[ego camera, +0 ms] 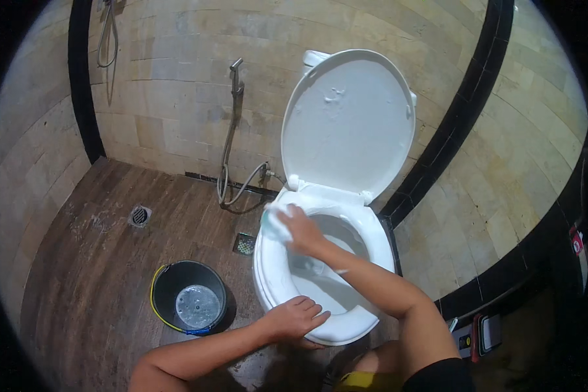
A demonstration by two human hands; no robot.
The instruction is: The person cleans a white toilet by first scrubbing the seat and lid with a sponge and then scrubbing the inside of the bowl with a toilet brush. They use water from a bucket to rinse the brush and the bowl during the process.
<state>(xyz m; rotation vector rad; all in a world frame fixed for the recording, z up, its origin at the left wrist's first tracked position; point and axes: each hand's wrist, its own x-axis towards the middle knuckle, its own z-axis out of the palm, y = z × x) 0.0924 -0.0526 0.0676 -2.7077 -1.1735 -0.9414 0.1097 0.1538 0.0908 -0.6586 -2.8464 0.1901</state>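
A white toilet seat [273, 259] lies down on the toilet, and its raised lid [348, 122] leans back with some foam on it. My right hand [301, 230] presses a foam-covered cloth or sponge [276, 223] against the rear left part of the seat. Its exact kind is hidden by foam and fingers. At the front left of the seat rests my left hand [296, 318], its fingers over the rim, with no tool in it. Between the two hands the toilet bowl [323, 289] shows through the seat opening. A bit of foam sticks to my right forearm.
A black bucket [162, 294] with a yellow rim stands left of the toilet on the wood-look floor. Behind it are a square floor drain [139, 215] and a small patterned square [245, 243]. A bidet sprayer [235, 76] hangs on the tiled wall, its hose [228, 147] looping down.
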